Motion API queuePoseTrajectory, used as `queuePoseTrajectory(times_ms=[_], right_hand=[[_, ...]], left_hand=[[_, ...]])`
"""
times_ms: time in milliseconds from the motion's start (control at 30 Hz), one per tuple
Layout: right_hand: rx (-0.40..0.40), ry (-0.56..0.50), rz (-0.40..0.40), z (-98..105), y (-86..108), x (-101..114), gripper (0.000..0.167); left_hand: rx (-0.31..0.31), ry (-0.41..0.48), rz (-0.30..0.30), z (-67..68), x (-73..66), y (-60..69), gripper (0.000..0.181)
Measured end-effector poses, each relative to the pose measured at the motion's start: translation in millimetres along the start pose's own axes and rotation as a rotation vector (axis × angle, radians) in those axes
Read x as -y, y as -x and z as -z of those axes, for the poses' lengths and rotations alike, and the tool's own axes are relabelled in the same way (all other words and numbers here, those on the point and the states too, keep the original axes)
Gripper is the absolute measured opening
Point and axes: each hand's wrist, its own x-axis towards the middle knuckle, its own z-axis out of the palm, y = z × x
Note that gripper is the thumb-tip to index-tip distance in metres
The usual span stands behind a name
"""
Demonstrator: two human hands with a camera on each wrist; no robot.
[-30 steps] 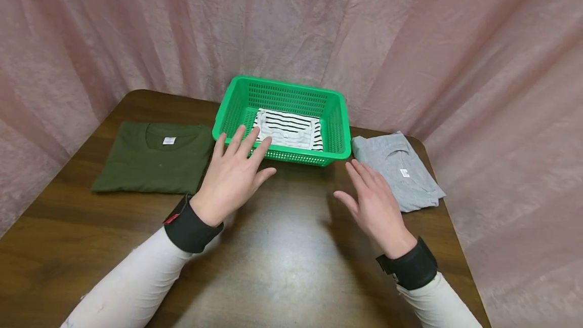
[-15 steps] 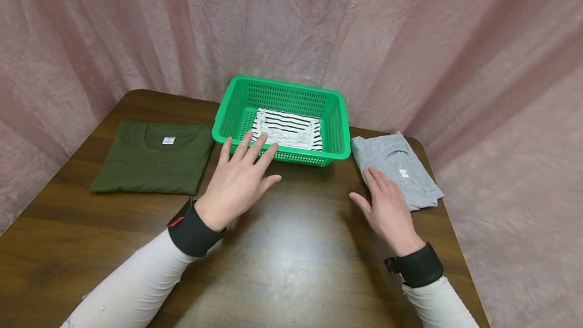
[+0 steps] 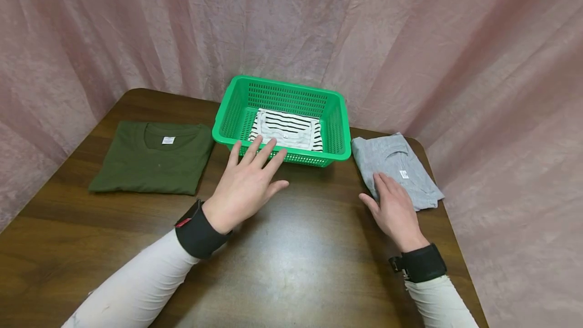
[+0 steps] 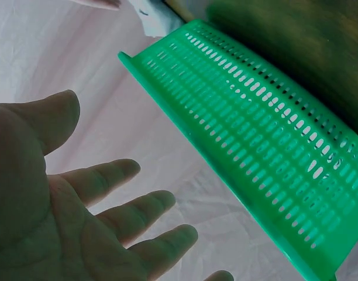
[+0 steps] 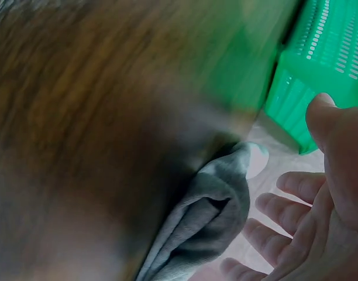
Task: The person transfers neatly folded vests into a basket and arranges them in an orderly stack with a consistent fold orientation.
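Palm down with fingers spread, the left hand (image 3: 243,189) is at the front rim of the green basket (image 3: 334,156) in the head view, holding nothing. In the left wrist view a gap shows between the left hand (image 4: 68,211) and the basket (image 4: 255,140). A striped white shirt (image 3: 291,121) lies folded in the basket. The right hand (image 3: 398,211), fingers extended, is over the near left edge of the folded grey shirt (image 3: 401,161). In the right wrist view the right hand (image 5: 307,222) is beside the grey shirt (image 5: 202,216), gripping nothing.
A folded dark green shirt (image 3: 155,166) lies on the wooden table (image 3: 291,267), left of the basket. Behind the table hangs a pink curtain (image 3: 291,24). The grey shirt lies near the table's right edge.
In the head view the right hand has moved right and toward the person, from beside the grey shirt to over its edge. My left hand has shifted slightly right and nearer the person.
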Motion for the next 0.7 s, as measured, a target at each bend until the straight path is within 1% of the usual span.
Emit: queuePoseTrajectory(times_ms=[100, 233, 533, 700], right_hand=[[0.03, 0.001, -0.033, -0.7, 0.0, -2.7, 0.071], [0.049, 0.008, -0.058, -3.2, -1.2, -6.7, 0.073], [0.088, 0.011, -0.083, -7.1, -3.8, -11.1, 0.072], [0.133, 0.028, -0.09, -7.2, -4.7, -11.6, 0.073]], left_hand=[[-0.007, -0.001, -0.009, -2.6, -1.9, 0.0, 0.069], [-0.022, -0.006, -0.024, -4.6, -5.8, -0.1, 0.068], [-0.029, 0.002, -0.053, -5.5, -12.5, -0.1, 0.067], [-0.023, 0.006, -0.055, -6.3, -12.9, 0.2, 0.067]])
